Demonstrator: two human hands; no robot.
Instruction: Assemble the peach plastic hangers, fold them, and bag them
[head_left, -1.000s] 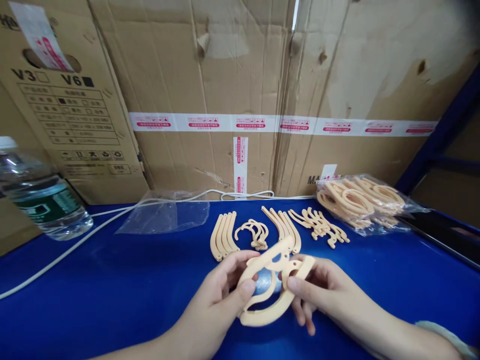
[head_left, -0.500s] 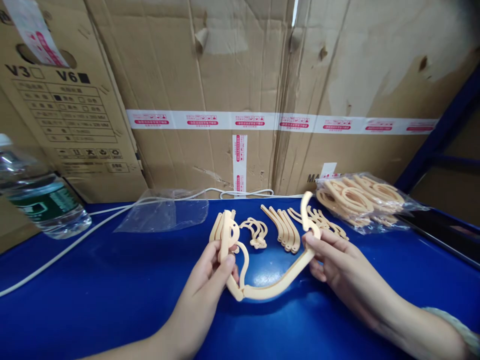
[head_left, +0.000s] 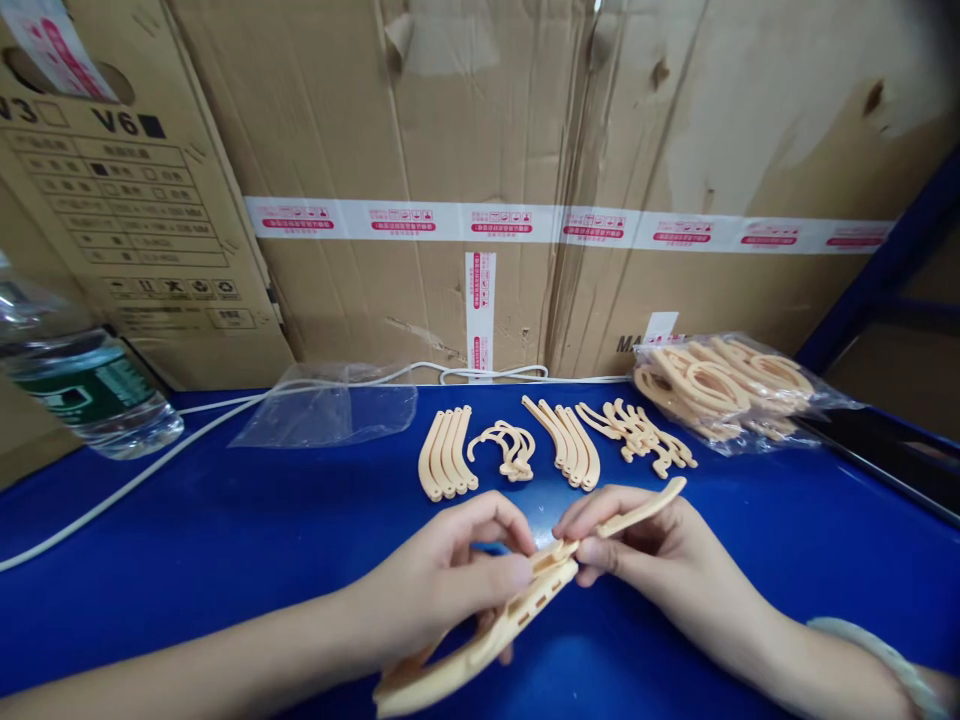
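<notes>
A beige plastic folding hanger (head_left: 450, 678) is between my hands, tilted, its slotted arm slanting down to the lower left. My left hand (head_left: 469, 580) is closed around its arms, thumb on top. My right hand (head_left: 645, 550) pinches the hanger's other end, where the curved hook piece (head_left: 646, 507) sticks out to the upper right. The fingers partly hide the joint. Beyond my hands lie several curved hanger arms (head_left: 448, 455) in a row on the left, a cluster of hooks (head_left: 510, 447), more arms (head_left: 566, 445), and a pile of small curved parts (head_left: 637, 432).
A clear bag of beige parts (head_left: 720, 385) lies at the back right, beside a dark flat object (head_left: 885, 470). An empty clear bag (head_left: 322, 410) and a white cable (head_left: 127, 510) are at the back left, near a water bottle (head_left: 82, 385). Cardboard boxes (head_left: 397, 300) wall off the blue table (head_left: 225, 560).
The hanger has been turned and lowered toward me, its arms now folded close together. My right hand has moved left and down, near my left hand, which has shifted right.
</notes>
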